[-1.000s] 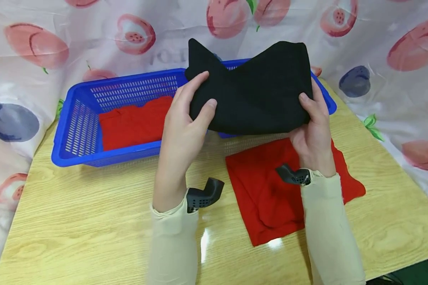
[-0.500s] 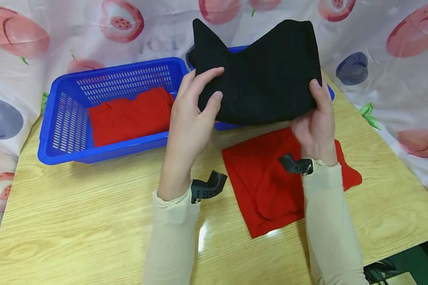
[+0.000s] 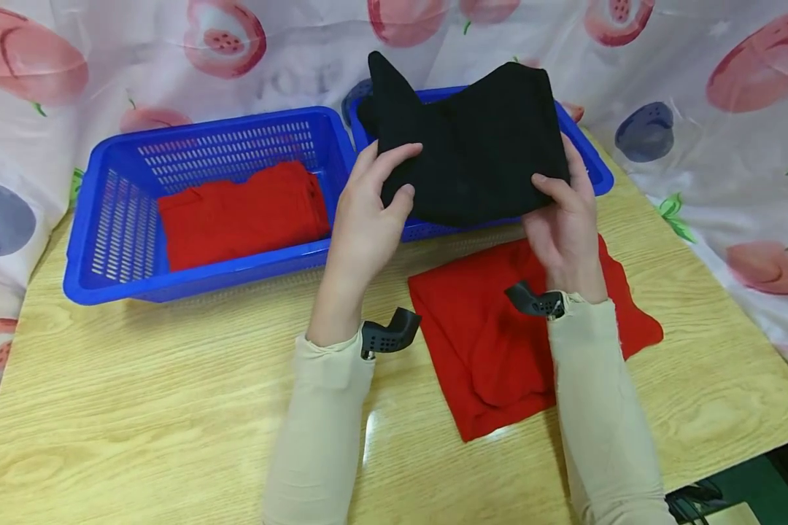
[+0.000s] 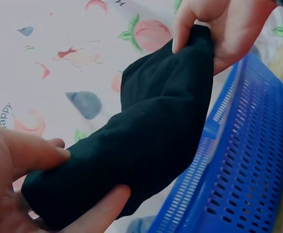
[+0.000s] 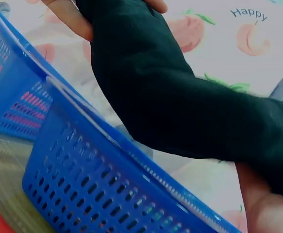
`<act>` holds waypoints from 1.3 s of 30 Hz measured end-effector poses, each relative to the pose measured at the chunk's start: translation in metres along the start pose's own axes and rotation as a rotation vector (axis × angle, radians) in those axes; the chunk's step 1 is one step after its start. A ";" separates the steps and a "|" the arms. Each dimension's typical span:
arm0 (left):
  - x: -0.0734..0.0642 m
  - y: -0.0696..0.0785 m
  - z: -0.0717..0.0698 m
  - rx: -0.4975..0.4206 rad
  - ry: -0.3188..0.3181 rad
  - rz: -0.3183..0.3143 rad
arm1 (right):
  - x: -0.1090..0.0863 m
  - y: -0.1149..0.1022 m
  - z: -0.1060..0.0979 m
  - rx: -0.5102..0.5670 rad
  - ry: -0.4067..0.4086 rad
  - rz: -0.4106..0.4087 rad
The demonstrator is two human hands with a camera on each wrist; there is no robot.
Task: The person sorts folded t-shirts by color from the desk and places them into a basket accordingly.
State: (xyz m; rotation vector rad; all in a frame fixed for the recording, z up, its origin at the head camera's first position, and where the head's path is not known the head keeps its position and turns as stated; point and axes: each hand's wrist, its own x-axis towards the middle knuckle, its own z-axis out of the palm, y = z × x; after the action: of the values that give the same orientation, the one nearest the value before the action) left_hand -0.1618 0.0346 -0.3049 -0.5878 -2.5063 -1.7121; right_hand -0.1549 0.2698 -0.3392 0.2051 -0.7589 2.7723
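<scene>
A folded black piece of fabric [image 3: 473, 153] hangs between both hands over the right blue basket [image 3: 591, 168]; its upper edge dips in the middle. My left hand [image 3: 368, 219] grips its left end, thumb and forefinger spread across the front. At the other end, my right hand [image 3: 565, 219] pinches it with the thumb in front and the fingers behind. In the left wrist view the fabric [image 4: 131, 141] sags in a bent band from one hand to the other. The right wrist view has it [image 5: 151, 92] above the basket's rim. Most of that basket's inside is hidden behind the fabric.
A left blue basket [image 3: 79, 240] stands beside the right one and holds a folded red cloth [image 3: 243, 215]. Another red cloth [image 3: 486, 350] lies on the wooden table [image 3: 171, 408], partly under my right forearm. Behind hangs a fruit-print curtain [image 3: 315, 44].
The hands have drawn slightly closer together. The black fabric's upper edge has come down, showing more of the right basket's rim. The head view has also shifted.
</scene>
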 end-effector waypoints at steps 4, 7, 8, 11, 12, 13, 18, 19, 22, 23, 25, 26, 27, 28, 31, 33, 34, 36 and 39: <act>0.002 -0.003 0.008 0.037 -0.026 0.052 | 0.000 -0.001 -0.007 -0.082 -0.002 0.015; 0.002 -0.004 0.011 0.048 -0.036 0.061 | -0.002 -0.003 -0.010 -0.151 0.004 0.028; 0.003 -0.005 0.012 0.052 -0.037 0.061 | -0.002 -0.003 -0.011 -0.180 0.009 0.032; 0.003 -0.005 0.012 0.057 -0.047 0.054 | -0.005 -0.005 -0.013 -0.269 0.026 0.057; 0.003 -0.005 0.013 0.057 -0.051 0.052 | -0.005 -0.006 -0.014 -0.315 0.028 0.065; 0.004 -0.006 0.013 0.059 -0.053 0.052 | -0.006 -0.006 -0.014 -0.362 0.029 0.075; 0.004 -0.006 0.013 0.063 -0.064 0.052 | -0.007 -0.010 -0.009 -0.638 0.085 0.110; 0.004 -0.006 0.013 0.066 -0.068 0.050 | -0.007 -0.010 -0.008 -0.736 0.105 0.114; 0.005 -0.005 0.012 0.070 -0.079 0.048 | -0.007 -0.008 -0.003 -1.052 0.162 0.123; 0.006 -0.005 0.012 0.071 -0.079 0.052 | -0.008 -0.008 -0.002 -1.133 0.175 0.125; 0.007 -0.004 0.011 0.067 -0.074 0.067 | -0.007 -0.007 0.001 -1.238 0.185 0.122; 0.008 -0.004 0.011 0.062 -0.068 0.077 | -0.006 -0.007 0.002 -1.246 0.181 0.120; 0.009 -0.004 0.012 0.054 -0.060 0.086 | -0.006 -0.007 0.004 -1.236 0.177 0.118; 0.009 -0.004 0.012 0.044 -0.051 0.094 | -0.005 -0.008 0.005 -1.237 0.175 0.117; 0.010 -0.007 0.015 0.011 -0.019 0.116 | -0.002 -0.008 0.009 -1.285 0.153 0.113; 0.011 -0.010 0.017 -0.019 0.003 0.126 | 0.001 -0.009 0.011 -1.365 0.139 0.108; 0.012 -0.012 0.019 -0.030 0.014 0.130 | 0.002 -0.009 0.013 -1.406 0.133 0.107; 0.013 -0.015 0.021 -0.055 0.036 0.142 | 0.004 -0.010 0.013 -1.460 0.121 0.106; 0.014 -0.017 0.023 -0.090 0.063 0.160 | 0.008 -0.012 0.013 -1.493 0.117 0.108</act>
State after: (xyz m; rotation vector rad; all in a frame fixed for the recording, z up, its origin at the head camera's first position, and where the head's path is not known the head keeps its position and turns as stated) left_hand -0.1769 0.0541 -0.3251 -0.7082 -2.2816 -1.7626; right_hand -0.1585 0.2748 -0.3206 -0.2937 -2.4532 1.5587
